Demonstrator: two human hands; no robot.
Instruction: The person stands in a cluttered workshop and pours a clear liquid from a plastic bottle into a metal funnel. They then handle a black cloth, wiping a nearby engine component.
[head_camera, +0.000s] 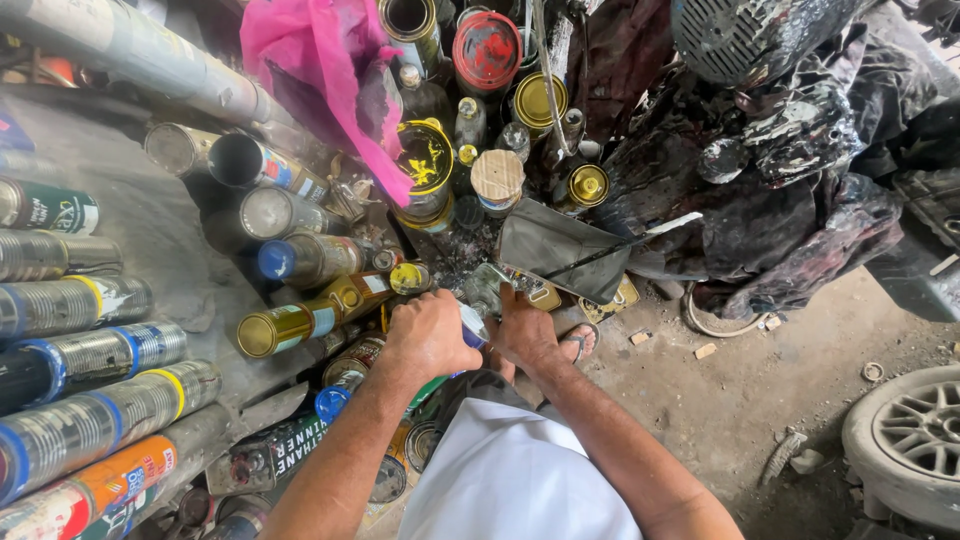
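I see my left hand (428, 335) clenched around a small can (473, 325) with a blue and white side, which sits low in the middle of the clutter just above my knees. My right hand (526, 330) rests on the same can from the other side; whether its fingers actually grip it I cannot tell. The space around is tight. Rows of spray cans (90, 350) lie on their sides stacked to the left, and a gold can (290, 325) lies pointing at my left wrist. Just beyond the hands are upright tins: a yellow-smeared open tin (425, 160), a red-lidded tin (487, 50) and a wooden-topped jar (497, 177). A pink cloth (320, 70) hangs over them. A dark folded sheet (560, 250) lies just beyond my right hand, with paint-crusted black rags (790, 200) heaped beyond. A sandalled foot (579, 342) shows beside my right wrist on the dirt floor (760, 390), and a wheel (915, 440) sits at the far right.
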